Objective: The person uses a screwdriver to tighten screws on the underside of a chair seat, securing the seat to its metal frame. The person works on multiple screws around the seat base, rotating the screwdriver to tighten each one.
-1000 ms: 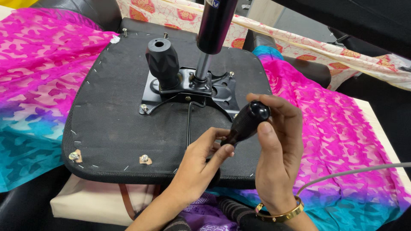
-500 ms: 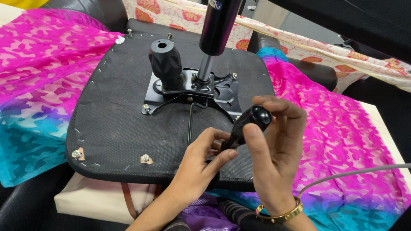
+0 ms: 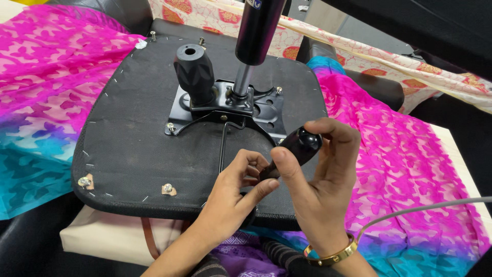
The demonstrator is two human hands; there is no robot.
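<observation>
Two hands meet over the near edge of an upturned chair seat (image 3: 133, 154), whose black underside faces us. Our right hand (image 3: 323, 190) curls its thumb and fingers round the rounded black handle (image 3: 300, 146) of a tool, gripping it firmly. Our left hand (image 3: 241, 187) pinches the lower part of that tool between thumb and fingertips; the tip itself is hidden behind them. Just beyond the hands sits the metal mounting plate (image 3: 225, 105), with a black knob (image 3: 193, 72) and the gas cylinder (image 3: 256, 31) rising from it. Pink and blue cloth (image 3: 410, 169) lies beneath the seat on both sides.
</observation>
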